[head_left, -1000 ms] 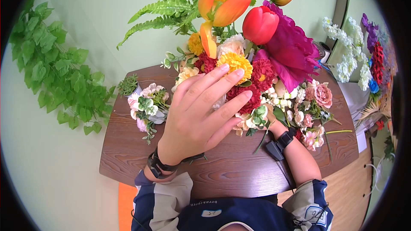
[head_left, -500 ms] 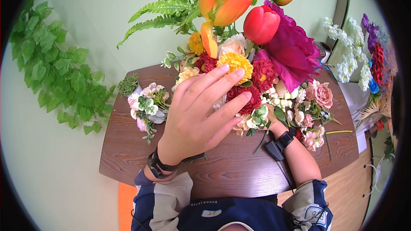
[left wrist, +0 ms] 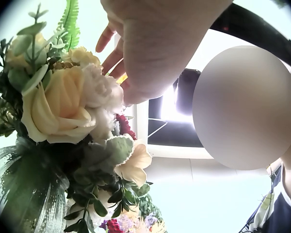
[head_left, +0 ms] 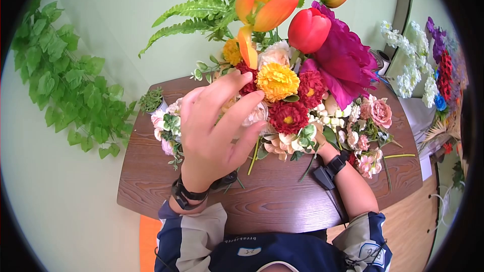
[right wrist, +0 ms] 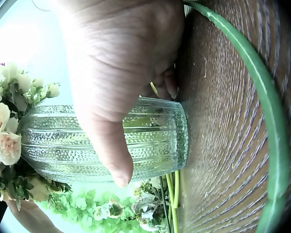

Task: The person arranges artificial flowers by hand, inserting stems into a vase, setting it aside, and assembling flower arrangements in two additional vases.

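A ribbed clear glass vase (right wrist: pixel 82 141) stands on the table, filled with artificial flowers. My right hand (right wrist: pixel 111 82) grips it low, thumb across the glass. In the head view only part of this right hand (head_left: pixel 321 141) shows beneath the blossoms. Over the bouquet's left side hovers my left hand (head_left: pixel 212 126), fingers spread and slightly bent, holding nothing. Just right of its fingertips are a yellow flower (head_left: pixel 278 81) and a dark red flower (head_left: pixel 289 117). From the left wrist, the hand (left wrist: pixel 153 53) appears beside a cream rose (left wrist: pixel 63 107). Behind rise an orange tulip (head_left: pixel 267 7), a red tulip (head_left: pixel 309 30) and a large purple flower (head_left: pixel 343 60).
Pink flower sprays (head_left: pixel 375 111) lie on the table (head_left: pixel 282 196) at right. A small potted plant (head_left: pixel 151 100) and a pale pink bunch (head_left: pixel 164 126) sit at left. Cut green stems (head_left: pixel 253 158) lie near the front. Ivy (head_left: pixel 65 75) hangs on the left wall.
My left hand has drawn left, away from the yellow flower, its fingers bending more; the yellow and red blossoms are now uncovered. My right hand stays where it was.
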Demonstrator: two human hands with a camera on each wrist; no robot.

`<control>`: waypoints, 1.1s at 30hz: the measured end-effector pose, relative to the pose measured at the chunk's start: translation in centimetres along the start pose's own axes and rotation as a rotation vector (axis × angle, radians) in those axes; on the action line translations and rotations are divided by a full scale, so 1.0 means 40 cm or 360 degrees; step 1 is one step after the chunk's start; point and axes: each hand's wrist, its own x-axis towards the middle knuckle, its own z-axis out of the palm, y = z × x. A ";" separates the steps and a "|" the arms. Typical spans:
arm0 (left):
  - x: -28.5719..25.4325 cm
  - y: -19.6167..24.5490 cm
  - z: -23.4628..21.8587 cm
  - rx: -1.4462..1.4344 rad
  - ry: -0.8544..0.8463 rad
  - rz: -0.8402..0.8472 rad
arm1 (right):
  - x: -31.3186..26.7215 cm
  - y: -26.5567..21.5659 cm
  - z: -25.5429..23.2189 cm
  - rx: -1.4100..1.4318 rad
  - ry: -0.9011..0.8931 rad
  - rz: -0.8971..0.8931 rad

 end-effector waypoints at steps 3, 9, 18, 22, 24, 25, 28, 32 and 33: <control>0.000 0.002 0.005 -0.0074 -0.0070 0.0014 | -0.004 0.006 -0.002 0.0078 0.0021 0.0030; 0.001 0.007 0.003 -0.0040 -0.0112 0.0031 | -0.007 -0.002 0.001 0.0275 0.0139 0.0096; 0.009 0.009 0.001 -0.0008 -0.0094 0.0063 | 0.001 -0.004 -0.013 -0.0841 0.0014 -0.0078; 0.007 0.008 0.001 -0.0020 -0.0088 0.0065 | -0.003 0.030 -0.019 -0.0889 0.0020 -0.0143; 0.007 0.009 0.002 -0.0022 -0.0089 0.0063 | -0.002 0.012 -0.013 -0.0889 0.0012 -0.0105; 0.007 0.009 0.002 -0.0024 -0.0087 0.0063 | -0.007 -0.002 -0.010 -0.0670 0.0012 -0.0079; 0.006 0.011 0.001 -0.0034 -0.0091 0.0049 | 0.000 -0.017 0.005 -0.0334 0.0134 -0.0109; 0.005 0.012 0.002 -0.0049 -0.0094 0.0030 | 0.006 -0.038 0.011 -0.0043 0.0189 -0.0086; 0.005 0.012 0.003 -0.0049 -0.0095 0.0029 | 0.006 -0.023 0.003 -0.0042 0.0189 -0.0085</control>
